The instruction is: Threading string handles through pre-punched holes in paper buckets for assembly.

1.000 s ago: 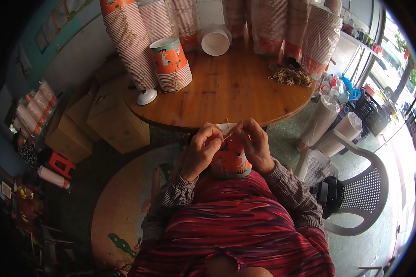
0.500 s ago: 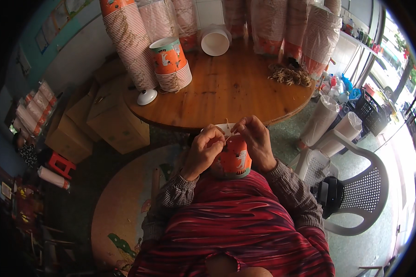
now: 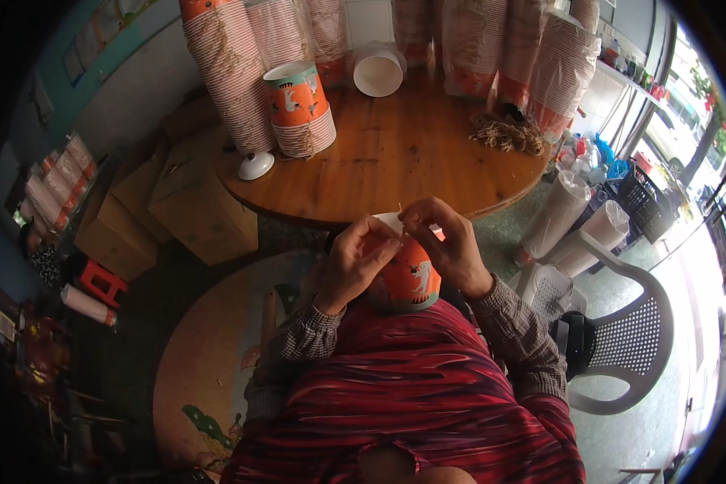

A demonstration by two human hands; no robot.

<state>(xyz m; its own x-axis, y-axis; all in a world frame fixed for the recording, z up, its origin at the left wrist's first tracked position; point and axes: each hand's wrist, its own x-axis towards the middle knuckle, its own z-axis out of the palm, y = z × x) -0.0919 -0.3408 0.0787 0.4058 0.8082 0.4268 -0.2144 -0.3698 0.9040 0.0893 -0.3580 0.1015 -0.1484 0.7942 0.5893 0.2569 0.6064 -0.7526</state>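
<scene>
An orange paper bucket (image 3: 411, 282) printed with a white animal rests in my lap, its pale rim uppermost and toward the table. At that rim, my left hand (image 3: 353, 262) pinches with thumb and forefinger. My right hand (image 3: 453, 246) pinches close beside it, the fingertips of the two almost meeting. A short end of thin twine (image 3: 400, 207) sticks up past my right fingertips; the rest of it is hidden by my fingers. Both hands partly cover the bucket's upper part.
On the round wooden table (image 3: 363, 185) ahead stand tall stacks of nested buckets (image 3: 226, 73), a shorter orange stack (image 3: 302, 113), a white lid (image 3: 256, 165) and a heap of twine (image 3: 504, 135). Cardboard boxes (image 3: 202, 210) stand at left, a grey plastic chair (image 3: 633, 339) at right.
My right hand has come in and turned over the rim, closer to my left fingertips. The twine end above the rim shows less. The bucket stays in my lap.
</scene>
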